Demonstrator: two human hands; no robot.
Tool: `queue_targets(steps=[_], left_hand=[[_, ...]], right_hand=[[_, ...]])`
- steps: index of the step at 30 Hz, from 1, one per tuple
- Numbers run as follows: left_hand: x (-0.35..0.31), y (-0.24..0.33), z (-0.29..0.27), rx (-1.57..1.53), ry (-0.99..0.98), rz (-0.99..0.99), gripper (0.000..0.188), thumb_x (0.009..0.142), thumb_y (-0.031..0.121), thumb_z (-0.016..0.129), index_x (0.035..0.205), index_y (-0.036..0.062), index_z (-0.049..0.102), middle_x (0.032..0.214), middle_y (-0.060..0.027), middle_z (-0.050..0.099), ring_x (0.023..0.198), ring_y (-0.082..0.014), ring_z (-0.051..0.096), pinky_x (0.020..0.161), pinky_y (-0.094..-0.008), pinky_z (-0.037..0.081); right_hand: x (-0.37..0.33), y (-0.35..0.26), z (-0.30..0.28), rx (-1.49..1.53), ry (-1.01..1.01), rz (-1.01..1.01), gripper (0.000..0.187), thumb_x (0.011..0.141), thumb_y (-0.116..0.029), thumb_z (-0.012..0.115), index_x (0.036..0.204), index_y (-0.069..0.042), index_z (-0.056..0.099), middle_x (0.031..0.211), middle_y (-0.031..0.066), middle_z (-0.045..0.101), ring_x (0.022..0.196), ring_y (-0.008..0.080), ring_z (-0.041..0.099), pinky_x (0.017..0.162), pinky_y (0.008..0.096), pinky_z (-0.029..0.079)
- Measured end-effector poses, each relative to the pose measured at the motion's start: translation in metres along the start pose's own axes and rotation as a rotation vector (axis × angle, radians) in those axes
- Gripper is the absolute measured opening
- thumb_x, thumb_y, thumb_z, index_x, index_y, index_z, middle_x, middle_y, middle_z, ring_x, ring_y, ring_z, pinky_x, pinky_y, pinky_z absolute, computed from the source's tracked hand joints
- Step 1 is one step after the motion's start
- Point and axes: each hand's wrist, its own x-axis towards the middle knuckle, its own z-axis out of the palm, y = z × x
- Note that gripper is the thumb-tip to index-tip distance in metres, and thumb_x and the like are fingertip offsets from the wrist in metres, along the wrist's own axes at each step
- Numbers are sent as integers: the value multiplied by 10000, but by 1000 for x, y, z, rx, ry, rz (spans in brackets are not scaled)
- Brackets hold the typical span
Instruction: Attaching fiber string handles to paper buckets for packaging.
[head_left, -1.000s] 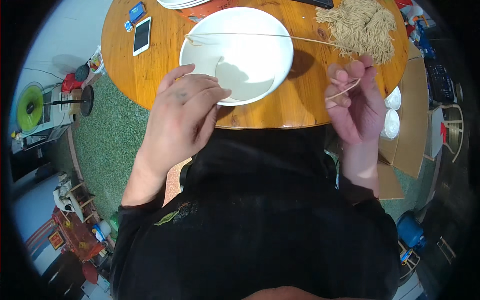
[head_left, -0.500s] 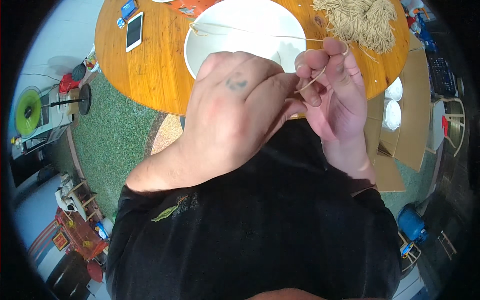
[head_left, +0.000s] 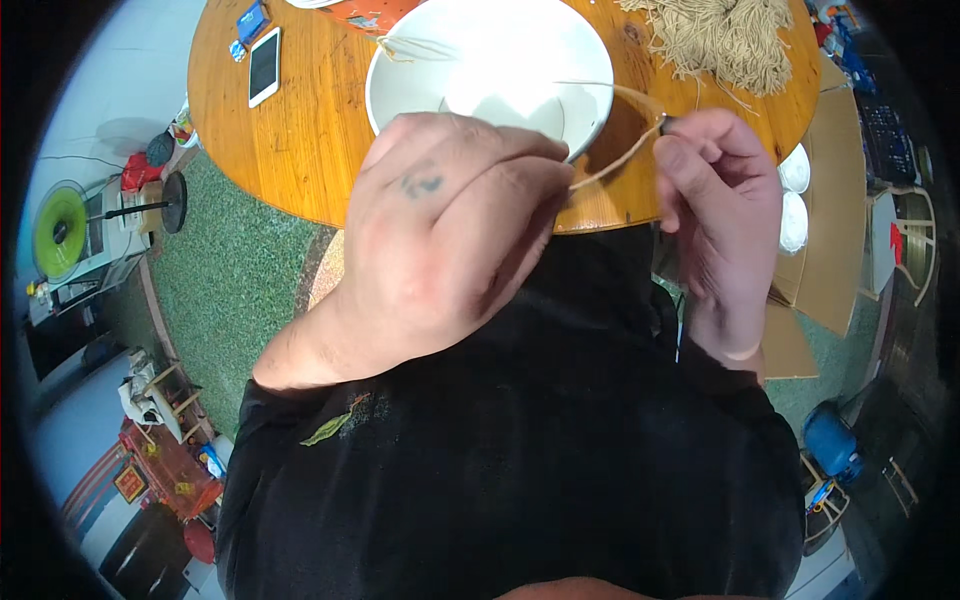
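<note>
My left hand [head_left: 450,225], back turned up, is closed in front of the white bowl [head_left: 385,85]; its fingertips are hidden beneath it. A beige string [head_left: 622,162] comes out from its fingers and bends in a loop to the fingertips of my right hand [head_left: 725,175]. Thumb and forefinger there pinch the string, with a small dark piece [head_left: 668,124] at their tips that I cannot make out. From the loop, the string runs back over the bowl. More string ends [head_left: 415,48] hang over the bowl's far left rim.
A heap of beige strings [head_left: 730,45] lies at the round wooden table's [head_left: 270,160] back right. On the left are a white phone [head_left: 265,68] and a blue packet [head_left: 252,20]. An orange-red container [head_left: 370,12] stands behind the bowl. Cardboard [head_left: 830,220] stands right of the table.
My hands have drawn apart: the right moved to the right, the left slightly left. The string between them now bows in a loop, and the small dark piece shows at my right fingertips.
</note>
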Motion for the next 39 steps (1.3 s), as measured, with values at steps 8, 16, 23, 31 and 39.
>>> queue_targets(steps=[8,16,23,31,39], left_hand=[[0,12,7,-57,-150,-34,302,753,-47,854,1033,8,756,978,-104,770,838,-280,723,728,-390,546],[4,19,0,30,-157,3,269,735,-28,849,991,-5,769,929,-106,743,800,-283,701,685,-375,541],[7,16,-7,-65,-153,19,257,758,-48,850,989,-12,745,967,-136,725,828,-288,698,674,-362,538],[18,4,23,106,-186,-184,503,790,197,958,1159,24,665,1017,-134,708,922,-303,723,768,-392,568],[26,-7,19,-20,-368,-484,215,930,84,803,1128,5,776,900,-69,784,769,-132,725,694,-292,582]], right_hand=[[-32,9,6,-438,-205,-377,518,871,129,812,1343,17,629,1353,191,691,828,96,642,674,209,505],[-30,24,12,-209,-226,-121,406,915,-10,849,1296,-10,708,1096,124,789,846,162,762,729,277,615],[-13,13,11,-256,-375,-141,174,952,-10,808,1117,16,759,1034,107,788,910,174,775,788,278,625],[37,-2,-26,-211,-82,-297,135,1066,-127,665,1113,-16,726,991,89,768,721,80,614,632,221,506],[15,13,-17,-61,-9,-328,91,1015,-84,714,1042,-6,751,873,47,749,671,62,608,568,213,463]])
